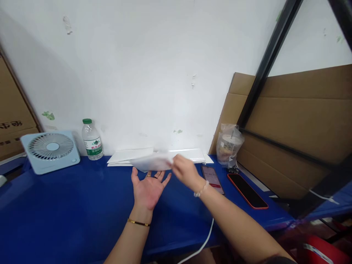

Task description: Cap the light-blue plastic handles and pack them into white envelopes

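The white sheet (150, 162) juts leftward from the pinching right hand (185, 170), just beyond the left hand (150, 190), palm up, fingers spread, apparently gripping nothing; held one-sidedly, it could sag or snag the papers (118, 157) behind.

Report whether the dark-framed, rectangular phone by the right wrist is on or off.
On: the dark-framed phone shows a lit, greyish screen with a red bar.

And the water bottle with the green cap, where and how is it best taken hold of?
Probably around the label, coming from the front: the bottle stands upright, its round body suits a wrap from both sides, the wall is behind it and the fan sits close on its left. A light squeeze seems wise, as the clear body may give.
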A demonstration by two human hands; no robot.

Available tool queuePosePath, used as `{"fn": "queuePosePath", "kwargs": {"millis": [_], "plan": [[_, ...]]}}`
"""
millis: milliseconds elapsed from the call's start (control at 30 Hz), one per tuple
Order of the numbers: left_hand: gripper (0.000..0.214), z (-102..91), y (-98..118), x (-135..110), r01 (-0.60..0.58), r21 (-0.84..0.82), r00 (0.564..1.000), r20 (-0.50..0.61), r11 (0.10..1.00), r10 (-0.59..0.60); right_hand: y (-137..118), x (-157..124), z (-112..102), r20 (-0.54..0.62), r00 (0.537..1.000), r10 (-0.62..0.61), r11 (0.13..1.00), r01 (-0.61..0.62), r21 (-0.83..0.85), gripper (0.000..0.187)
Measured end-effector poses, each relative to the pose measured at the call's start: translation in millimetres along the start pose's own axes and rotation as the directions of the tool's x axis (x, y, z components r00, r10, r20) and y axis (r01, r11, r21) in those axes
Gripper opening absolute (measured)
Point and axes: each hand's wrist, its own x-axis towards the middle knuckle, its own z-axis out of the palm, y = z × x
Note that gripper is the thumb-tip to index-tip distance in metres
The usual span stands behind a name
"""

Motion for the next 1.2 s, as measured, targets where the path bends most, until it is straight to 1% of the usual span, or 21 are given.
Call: {"fn": "queuePosePath", "kwargs": {"millis": [33, 67, 133, 167, 200, 267, 367, 400, 467, 533, 567, 600, 633, 733, 833, 900, 933, 1000, 1067, 1100, 1200], "plan": [[0.068, -0.5, -0.1, 0.2, -0.014, 0.000, 1.000, 0.012, 1.000, 0.014, 19.0, 3.0, 0.3, -0.082, 0.973, 0.217, 0.976, -0.217, 0.012, 0.031], [0.072, -1.6, 0.3, 0.7, -0.034, -0.003, 0.999, 0.008, 0.999, 0.034, 40.3, 5.2, -0.1, -0.114, 0.904, 0.411, 0.911, -0.409, 0.040, 0.034], [0.078, -5.0, 1.9, 2.2, -0.082, -0.014, 0.996, -0.025, 0.997, 0.082, 84.3, 5.8, -2.4, -0.058, 0.692, 0.720, 0.694, -0.717, 0.068, 0.038], [0.079, -6.8, 2.8, 2.9, -0.098, -0.017, 0.994, -0.042, 0.995, 0.098, 104.5, 3.8, -4.0, -0.018, 0.587, 0.810, 0.587, -0.810, 0.010, 0.039], [0.080, -8.4, 3.5, 3.6, -0.107, -0.017, 0.993, -0.058, 0.994, 0.106, 122.1, 0.6, -5.9, -0.018, 0.540, 0.841, 0.539, -0.842, -0.033, 0.039], [0.081, -10.5, 4.0, 4.3, -0.120, -0.010, 0.990, -0.078, 0.993, 0.118, 147.1, -8.2, -9.1, -0.023, 0.488, 0.873, 0.483, -0.870, -0.103, 0.034], [0.081, -10.7, 3.2, 3.8, -0.147, 0.000, 0.983, -0.115, 0.989, 0.146, 157.8, -17.4, -8.7, -0.066, 0.457, 0.887, 0.437, -0.877, -0.199, 0.031], [0.080, -10.3, 2.9, 3.3, -0.156, 0.004, 0.978, -0.137, 0.988, 0.155, 155.1, -16.8, -5.7, -0.103, 0.474, 0.874, 0.442, -0.866, -0.232, 0.037], [0.076, -9.4, 2.7, 2.3, -0.179, 0.012, 0.967, -0.184, 0.984, 0.178, 142.1, -8.0, 6.9, -0.141, 0.575, 0.806, 0.523, -0.803, -0.285, 0.046], [0.072, -8.9, 3.1, 1.4, -0.200, 0.022, 0.955, -0.218, 0.980, 0.200, 121.0, 9.7, 29.5, -0.039, 0.692, 0.721, 0.660, -0.702, -0.269, 0.041], [0.071, -8.9, 3.5, 1.0, -0.206, 0.027, 0.952, -0.226, 0.978, 0.207, 108.5, 20.7, 44.1, 0.084, 0.715, 0.694, 0.714, -0.670, -0.204, 0.034], [0.070, -9.2, 4.1, 0.8, -0.209, 0.033, 0.950, -0.232, 0.977, 0.211, 95.4, 32.4, 60.4, 0.214, 0.680, 0.701, 0.711, -0.689, -0.139, 0.033], [0.070, -9.8, 5.0, 0.6, -0.211, 0.041, 0.947, -0.240, 0.977, 0.215, 82.4, 44.1, 77.4, 0.262, 0.657, 0.707, 0.699, -0.706, -0.116, 0.037], [0.072, -13.1, 8.9, 1.2, -0.225, 0.075, 0.934, -0.267, 0.972, 0.237, 49.0, 74.4, 123.5, 0.327, 0.622, 0.711, 0.675, -0.735, -0.071, 0.041], [0.078, -16.4, 14.2, 2.9, -0.237, 0.097, 0.924, -0.286, 0.967, 0.255, 28.2, 91.6, 145.7, 0.373, 0.621, 0.689, 0.669, -0.743, 0.001, 0.028], [0.084, -16.7, 17.6, 3.5, -0.244, 0.105, 0.919, -0.292, 0.964, 0.264, 18.6, 93.3, 142.9, 0.384, 0.655, 0.651, 0.686, -0.724, 0.072, 0.021], [0.087, -16.0, 19.2, 3.4, -0.245, 0.106, 0.919, -0.291, 0.964, 0.266, 14.1, 90.9, 136.8, 0.386, 0.686, 0.617, 0.704, -0.700, 0.121, 0.019], [0.094, -13.1, 22.3, 1.9, -0.241, 0.094, 0.923, -0.285, 0.966, 0.258, 4.1, 79.5, 117.8, 0.367, 0.782, 0.504, 0.750, -0.607, 0.263, 0.016], [0.096, -9.4, 24.9, -0.8, -0.246, 0.064, 0.929, -0.268, 0.967, 0.254, -7.6, 60.7, 94.0, 0.252, 0.925, 0.285, 0.780, -0.377, 0.500, 0.010], [0.093, -7.7, 25.9, -2.4, -0.255, 0.045, 0.934, -0.245, 0.966, 0.258, -13.9, 49.6, 81.8, 0.199, 0.959, 0.204, 0.777, -0.282, 0.563, 0.014], [0.068, -5.4, 27.3, -5.7, -0.261, -0.006, 0.953, -0.158, 0.965, 0.257, -31.6, 14.3, 48.9, 0.144, 0.989, 0.014, 0.834, -0.091, 0.544, 0.039]]}}
